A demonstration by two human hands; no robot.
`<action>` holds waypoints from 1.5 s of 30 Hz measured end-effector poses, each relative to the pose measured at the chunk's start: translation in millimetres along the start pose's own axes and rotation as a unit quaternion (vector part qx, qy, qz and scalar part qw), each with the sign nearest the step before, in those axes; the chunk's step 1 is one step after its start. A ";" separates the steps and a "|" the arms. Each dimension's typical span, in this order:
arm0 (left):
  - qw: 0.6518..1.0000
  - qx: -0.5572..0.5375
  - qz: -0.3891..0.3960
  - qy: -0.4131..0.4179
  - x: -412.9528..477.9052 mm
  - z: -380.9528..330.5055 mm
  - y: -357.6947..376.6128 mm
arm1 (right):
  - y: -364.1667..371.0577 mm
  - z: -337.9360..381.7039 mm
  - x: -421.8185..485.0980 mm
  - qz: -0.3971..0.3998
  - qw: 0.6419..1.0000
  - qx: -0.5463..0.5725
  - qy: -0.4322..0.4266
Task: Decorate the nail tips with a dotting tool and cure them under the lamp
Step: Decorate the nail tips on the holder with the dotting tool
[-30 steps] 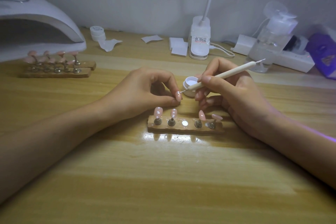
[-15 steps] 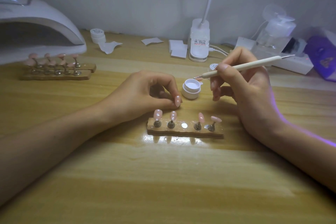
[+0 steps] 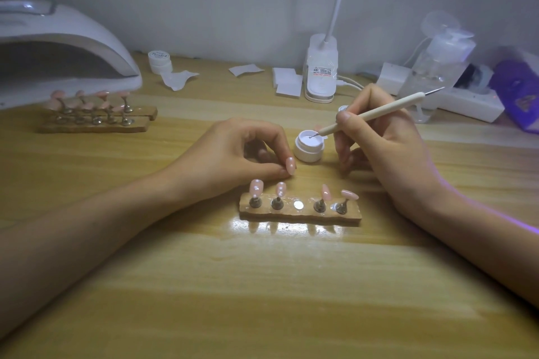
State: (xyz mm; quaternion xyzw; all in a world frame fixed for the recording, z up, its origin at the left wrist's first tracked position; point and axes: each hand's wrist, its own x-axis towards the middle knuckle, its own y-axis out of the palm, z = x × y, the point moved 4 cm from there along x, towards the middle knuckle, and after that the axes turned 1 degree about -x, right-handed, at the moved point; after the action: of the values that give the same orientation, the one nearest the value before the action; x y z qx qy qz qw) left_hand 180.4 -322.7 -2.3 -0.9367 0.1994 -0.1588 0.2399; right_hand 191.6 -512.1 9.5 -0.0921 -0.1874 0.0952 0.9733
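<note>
Left hand (image 3: 233,154): thumb and forefinger pinch a pink nail tip (image 3: 290,165), low over the surface (image 3: 262,285).
Right hand (image 3: 388,148): grips the dotting tool (image 3: 376,112) like a pen, its point dipped in an open white jar (image 3: 309,151).
Holder (image 3: 300,213): wooden, just before both hands, carrying four pink tips (image 3: 256,186).
Lamp (image 3: 67,46): white, far left.

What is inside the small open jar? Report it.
A white substance fills the jar; the tip of the dotting tool dips into it. Its depth and bottom are hidden.
</note>
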 end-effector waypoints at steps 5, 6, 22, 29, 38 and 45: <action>1.000 0.001 0.002 0.000 -0.2 -0.4 0.1 | 1.3 -5.4 1.5 0.020 1.000 -0.001 0.021; 1.000 -0.003 0.002 0.000 -0.4 -0.6 0.1 | 1.5 -6.0 1.7 0.023 0.999 -0.003 0.022; 1.000 0.004 -0.001 -0.005 -0.2 1.8 0.2 | -3.7 7.8 -2.9 -0.027 0.998 0.020 -0.054; 1.000 0.005 -0.006 -0.019 0.2 4.7 -0.6 | -5.5 9.3 -3.8 -0.043 0.997 0.029 -0.062; 1.000 -0.001 -0.006 -0.022 0.4 5.0 -0.6 | -2.3 12.9 -7.5 -0.006 0.993 0.117 -0.014; 1.000 0.001 -0.006 -0.011 0.6 3.3 0.1 | 12.3 3.1 -8.2 0.088 0.986 0.126 0.071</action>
State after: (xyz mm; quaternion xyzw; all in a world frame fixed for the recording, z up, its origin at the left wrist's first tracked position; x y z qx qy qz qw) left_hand 182.2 -321.7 -4.9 -0.9394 0.1905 -0.1499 0.2426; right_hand 181.1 -501.6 6.8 0.0082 -0.0954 0.1969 0.9757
